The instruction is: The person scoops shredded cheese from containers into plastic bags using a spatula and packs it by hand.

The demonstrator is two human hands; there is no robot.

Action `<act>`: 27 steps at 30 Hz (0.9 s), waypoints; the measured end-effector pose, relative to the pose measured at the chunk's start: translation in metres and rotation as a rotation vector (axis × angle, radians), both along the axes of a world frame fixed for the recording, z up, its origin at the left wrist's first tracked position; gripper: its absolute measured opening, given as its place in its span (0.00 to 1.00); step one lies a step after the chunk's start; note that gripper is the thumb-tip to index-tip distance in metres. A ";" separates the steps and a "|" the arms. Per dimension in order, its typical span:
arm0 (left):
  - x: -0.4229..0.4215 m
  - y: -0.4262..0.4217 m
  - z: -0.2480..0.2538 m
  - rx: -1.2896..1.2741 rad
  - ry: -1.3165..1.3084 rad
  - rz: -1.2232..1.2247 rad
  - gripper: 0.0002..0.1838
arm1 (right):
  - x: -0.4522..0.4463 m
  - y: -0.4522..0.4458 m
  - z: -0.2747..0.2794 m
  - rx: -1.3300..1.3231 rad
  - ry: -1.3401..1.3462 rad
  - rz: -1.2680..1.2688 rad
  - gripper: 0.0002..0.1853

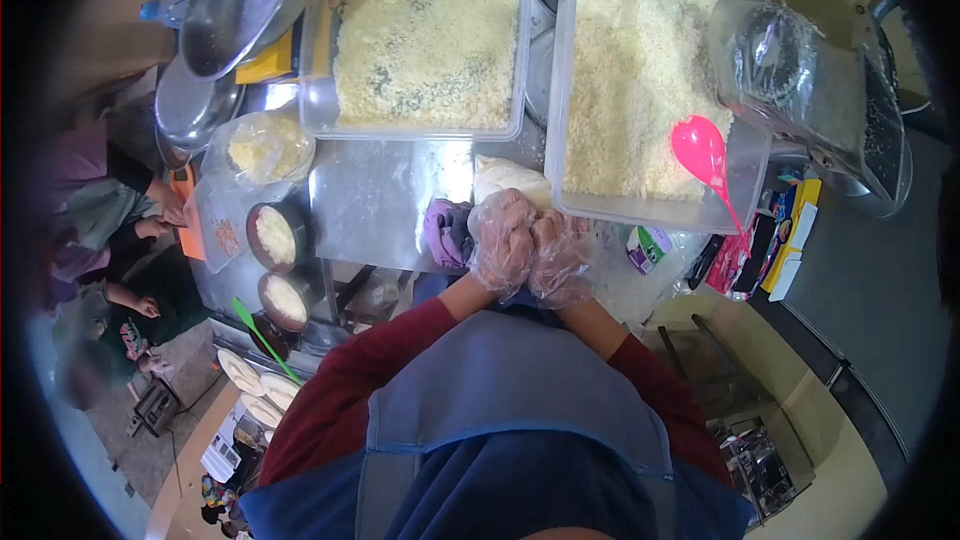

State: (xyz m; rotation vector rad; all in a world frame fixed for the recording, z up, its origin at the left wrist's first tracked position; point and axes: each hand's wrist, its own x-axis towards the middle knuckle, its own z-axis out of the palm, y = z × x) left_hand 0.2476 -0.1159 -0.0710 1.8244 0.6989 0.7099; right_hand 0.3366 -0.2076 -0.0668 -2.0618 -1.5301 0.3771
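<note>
Both of my hands wear clear loose plastic gloves and are drawn together at the front edge of the metal table. My left hand (503,242) has its fingers curled in, against my right hand (556,248), whose fingers are curled too. What they hold, if anything, is hidden by the gloves. Just beyond them lies a pale cream bundle (510,177), perhaps a bag or dough. A crumpled purple and dark item (447,233) sits beside my left hand. To the right, a pink spoon (698,148) rests in a clear plastic tub (660,212) of pale crumbly flakes.
Another tub (415,132) of flakes stands at the back. A plastic-wrapped metal machine (800,70) overhangs the right tub. Leftward are steel bowls (245,5), dark bowls (287,302) with white contents, and a green utensil (262,335). Other people (90,200) work at far left.
</note>
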 end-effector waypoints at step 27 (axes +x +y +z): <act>-0.058 0.002 0.044 -0.320 -0.033 0.165 0.17 | 0.024 0.003 0.061 -0.004 0.358 0.069 0.08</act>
